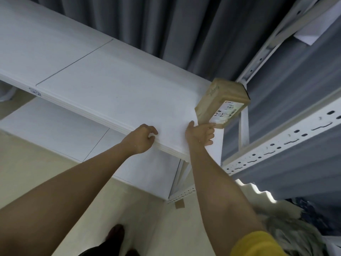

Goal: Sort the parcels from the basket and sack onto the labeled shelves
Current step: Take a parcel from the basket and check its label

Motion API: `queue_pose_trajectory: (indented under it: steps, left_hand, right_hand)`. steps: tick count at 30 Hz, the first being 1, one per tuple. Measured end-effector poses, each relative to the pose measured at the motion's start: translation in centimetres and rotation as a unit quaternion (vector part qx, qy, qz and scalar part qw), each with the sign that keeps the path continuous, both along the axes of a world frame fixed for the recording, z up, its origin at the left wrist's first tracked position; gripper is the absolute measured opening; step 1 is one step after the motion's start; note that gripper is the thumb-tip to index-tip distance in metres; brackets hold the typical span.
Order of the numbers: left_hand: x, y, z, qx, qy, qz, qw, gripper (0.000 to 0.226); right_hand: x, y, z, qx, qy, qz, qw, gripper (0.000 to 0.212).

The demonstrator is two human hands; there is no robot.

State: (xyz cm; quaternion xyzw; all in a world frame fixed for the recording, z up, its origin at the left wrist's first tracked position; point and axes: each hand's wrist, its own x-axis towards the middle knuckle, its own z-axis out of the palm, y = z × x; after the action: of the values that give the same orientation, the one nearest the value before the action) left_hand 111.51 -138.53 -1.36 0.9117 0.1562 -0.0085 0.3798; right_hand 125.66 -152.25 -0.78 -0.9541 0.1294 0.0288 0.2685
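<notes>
Brown cardboard parcel sat at the far right end of the upper shelf, right up against the white upright post, with "2-2" handwritten on its shipping label. The right hand was touching the near end of it, fingers mostly straight along the label edge, more pushing than gripping as far as I could tell. The left hand rested on the front lip of the same shelf with its fingers loosely curled over the edge, holding nothing.

What worried me: the parcel was close to the shelf's corner, and its near end looked like it hung out toward the front edge. A sideways shove could have tipped it off the end by the post or off the front. Also the shelf tag was too small to read, so I couldn't confirm 2-2 was actually the right spot.

Count-wise: one parcel in view, two hands, two shelf boards on this rack (the upper one and a lower shelf), plus a second rack on the right. Some pale crumpled fabric sat bottom right, maybe the sack, can't say. No basket in view.
</notes>
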Motion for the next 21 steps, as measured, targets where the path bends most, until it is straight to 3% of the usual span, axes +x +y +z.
queue_pose_trajectory:
  steps: [4, 7, 13, 21]
  left_hand:
    - [-2.0, 0.0, -0.3, -0.020, -0.008, 0.067, 0.998, 0.026]
    - [-5.2, 0.3, -0.2, -0.019, -0.001, 0.141, 0.990, 0.027]
    - [-14.8, 3.9, -1.8, -0.028, 0.042, 0.292, 0.955, 0.027]
    - [-32.1, 14.7, -3.2, -0.020, 0.065, 0.449, 0.891, 0.029]
  right_hand:
    - [-6.4, 0.4, 0.0, 0.012, -0.064, 0.181, 0.981, 0.054]
    - [-11.2, 0.7, -0.1, 0.017, -0.100, 0.340, 0.935, 0.033]
    - [-19.9, 5.6, -1.4, -0.017, -0.066, 0.569, 0.819, 0.026]
    - [-33.7, 19.3, -1.9, -0.041, -0.025, 0.720, 0.692, 0.027]
